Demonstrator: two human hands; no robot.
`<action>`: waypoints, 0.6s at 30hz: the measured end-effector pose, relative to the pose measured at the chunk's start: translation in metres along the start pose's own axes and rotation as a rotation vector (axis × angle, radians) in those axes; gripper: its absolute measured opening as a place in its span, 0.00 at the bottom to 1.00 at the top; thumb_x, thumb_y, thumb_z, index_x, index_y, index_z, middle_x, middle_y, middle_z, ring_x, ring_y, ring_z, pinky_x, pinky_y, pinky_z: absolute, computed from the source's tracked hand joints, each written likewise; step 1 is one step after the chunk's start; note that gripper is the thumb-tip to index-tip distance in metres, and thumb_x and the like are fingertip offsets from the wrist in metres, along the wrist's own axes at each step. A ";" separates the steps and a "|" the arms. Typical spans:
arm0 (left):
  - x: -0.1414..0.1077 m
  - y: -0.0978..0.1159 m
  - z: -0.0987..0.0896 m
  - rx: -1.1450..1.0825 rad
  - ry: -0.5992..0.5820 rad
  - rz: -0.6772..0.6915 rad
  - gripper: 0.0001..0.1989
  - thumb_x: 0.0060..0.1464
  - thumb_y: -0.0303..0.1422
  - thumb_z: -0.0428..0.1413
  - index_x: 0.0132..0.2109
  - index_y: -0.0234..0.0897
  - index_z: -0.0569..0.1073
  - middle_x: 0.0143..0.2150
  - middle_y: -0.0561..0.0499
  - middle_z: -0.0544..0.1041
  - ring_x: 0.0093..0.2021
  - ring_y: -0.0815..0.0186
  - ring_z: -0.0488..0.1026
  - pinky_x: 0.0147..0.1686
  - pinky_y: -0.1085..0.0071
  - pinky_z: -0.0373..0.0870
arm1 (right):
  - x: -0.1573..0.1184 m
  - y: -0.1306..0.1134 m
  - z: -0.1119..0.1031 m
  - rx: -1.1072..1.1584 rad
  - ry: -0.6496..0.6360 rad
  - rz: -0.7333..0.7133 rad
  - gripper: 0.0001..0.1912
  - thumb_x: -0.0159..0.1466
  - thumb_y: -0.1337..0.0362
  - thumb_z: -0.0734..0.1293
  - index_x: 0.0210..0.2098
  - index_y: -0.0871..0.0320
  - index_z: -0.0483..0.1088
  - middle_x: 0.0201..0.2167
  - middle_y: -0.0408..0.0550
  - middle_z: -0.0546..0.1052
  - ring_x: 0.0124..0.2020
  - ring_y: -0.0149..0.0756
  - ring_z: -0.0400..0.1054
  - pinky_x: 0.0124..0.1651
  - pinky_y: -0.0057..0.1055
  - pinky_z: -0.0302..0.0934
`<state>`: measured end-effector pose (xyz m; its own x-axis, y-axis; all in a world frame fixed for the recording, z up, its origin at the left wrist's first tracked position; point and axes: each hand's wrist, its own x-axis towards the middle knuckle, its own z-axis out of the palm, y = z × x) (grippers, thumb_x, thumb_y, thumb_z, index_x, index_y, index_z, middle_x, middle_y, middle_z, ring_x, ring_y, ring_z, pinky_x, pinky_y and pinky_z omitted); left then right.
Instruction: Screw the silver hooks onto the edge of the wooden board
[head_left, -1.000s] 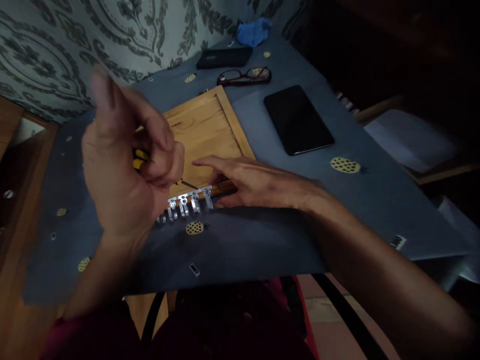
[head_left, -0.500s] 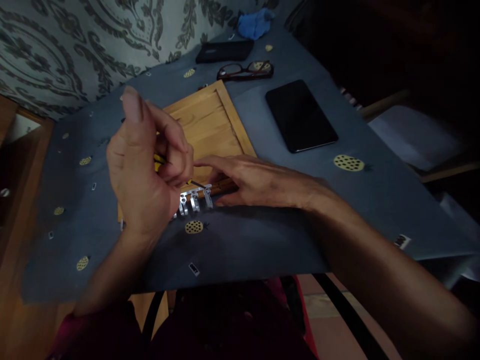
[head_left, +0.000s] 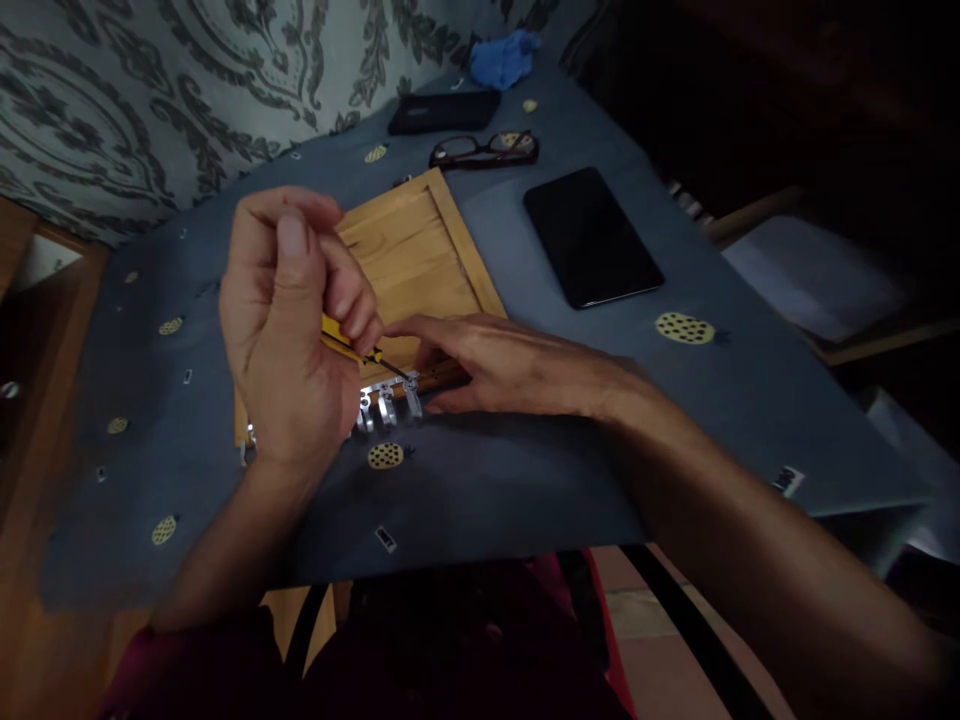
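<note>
My left hand (head_left: pixel 289 320) is closed around the yellow-and-black handle of a screwdriver (head_left: pixel 345 340), its thumb pointing up. The screwdriver's thin shaft slants down to the right, and its tip meets the right end of a silver metal hook rail (head_left: pixel 386 398) with several hooks. This rail lies along the near edge of a framed wooden board (head_left: pixel 420 250). My right hand (head_left: pixel 487 360) holds the board's near right corner, index finger over the top and thumb at the front edge, close to the last hook. My left hand hides part of the rail and board.
A black tablet (head_left: pixel 592 237) lies right of the board. Behind are eyeglasses (head_left: pixel 484 150), a black phone-like case (head_left: pixel 444 112) and a crumpled blue cloth (head_left: pixel 502 60). A grey tablecloth (head_left: pixel 525 480) with pineapple prints covers the table, and a patterned wall (head_left: pixel 187 90) bounds it behind.
My left hand has rotated on the screwdriver: the fingers have rolled round and more of the yellow handle shows. My right hand stays at the board's corner. The view has shifted slightly.
</note>
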<state>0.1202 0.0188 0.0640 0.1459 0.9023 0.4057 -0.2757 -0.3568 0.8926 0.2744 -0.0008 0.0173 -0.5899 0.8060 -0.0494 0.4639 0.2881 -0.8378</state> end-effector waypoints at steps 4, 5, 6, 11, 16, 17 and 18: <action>0.006 -0.004 -0.001 -0.107 -0.090 -0.016 0.10 0.64 0.36 0.54 0.34 0.39 0.73 0.17 0.60 0.49 0.14 0.76 0.44 0.12 0.76 0.42 | 0.001 0.001 0.001 -0.001 -0.001 -0.009 0.37 0.61 0.67 0.70 0.67 0.52 0.55 0.48 0.48 0.76 0.46 0.38 0.72 0.46 0.34 0.64; 0.007 -0.004 -0.001 -0.117 -0.113 -0.029 0.11 0.65 0.35 0.52 0.34 0.38 0.73 0.16 0.61 0.48 0.14 0.76 0.42 0.13 0.76 0.41 | 0.001 0.001 0.001 -0.009 -0.001 -0.008 0.37 0.61 0.67 0.70 0.67 0.52 0.55 0.47 0.48 0.77 0.45 0.38 0.72 0.45 0.34 0.64; 0.008 -0.004 -0.001 -0.106 -0.138 -0.063 0.12 0.65 0.34 0.51 0.33 0.38 0.72 0.16 0.61 0.48 0.14 0.76 0.41 0.13 0.76 0.41 | 0.001 0.001 0.000 -0.020 -0.001 -0.007 0.36 0.61 0.66 0.70 0.66 0.52 0.55 0.46 0.47 0.77 0.45 0.38 0.72 0.45 0.33 0.64; 0.008 0.002 0.000 -0.124 -0.213 -0.066 0.15 0.62 0.39 0.55 0.29 0.37 0.70 0.13 0.63 0.46 0.13 0.78 0.37 0.13 0.75 0.39 | 0.000 -0.001 -0.001 -0.050 0.006 -0.004 0.31 0.61 0.65 0.70 0.62 0.52 0.60 0.43 0.47 0.77 0.42 0.38 0.72 0.41 0.32 0.62; 0.008 0.013 -0.004 -0.037 -0.295 -0.252 0.16 0.63 0.38 0.55 0.27 0.36 0.71 0.14 0.61 0.50 0.14 0.78 0.42 0.15 0.74 0.45 | 0.000 -0.001 -0.001 -0.045 -0.006 0.004 0.29 0.62 0.66 0.70 0.61 0.52 0.61 0.42 0.45 0.77 0.40 0.37 0.71 0.41 0.33 0.62; 0.009 0.014 -0.004 -0.037 -0.321 -0.255 0.18 0.62 0.40 0.56 0.26 0.36 0.71 0.14 0.61 0.50 0.13 0.78 0.42 0.15 0.75 0.44 | 0.001 -0.001 -0.001 -0.043 -0.005 -0.001 0.30 0.62 0.66 0.70 0.62 0.52 0.60 0.42 0.46 0.77 0.41 0.37 0.71 0.41 0.33 0.62; 0.010 0.015 -0.004 -0.029 -0.348 -0.265 0.19 0.60 0.41 0.58 0.24 0.36 0.70 0.13 0.61 0.49 0.13 0.79 0.41 0.14 0.75 0.43 | 0.001 0.000 -0.001 -0.039 -0.001 -0.003 0.32 0.62 0.65 0.70 0.63 0.52 0.59 0.43 0.46 0.77 0.41 0.37 0.71 0.41 0.33 0.62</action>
<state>0.1139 0.0236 0.0813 0.5254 0.8246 0.2096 -0.2113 -0.1121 0.9710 0.2743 0.0003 0.0177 -0.5921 0.8044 -0.0475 0.4875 0.3106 -0.8160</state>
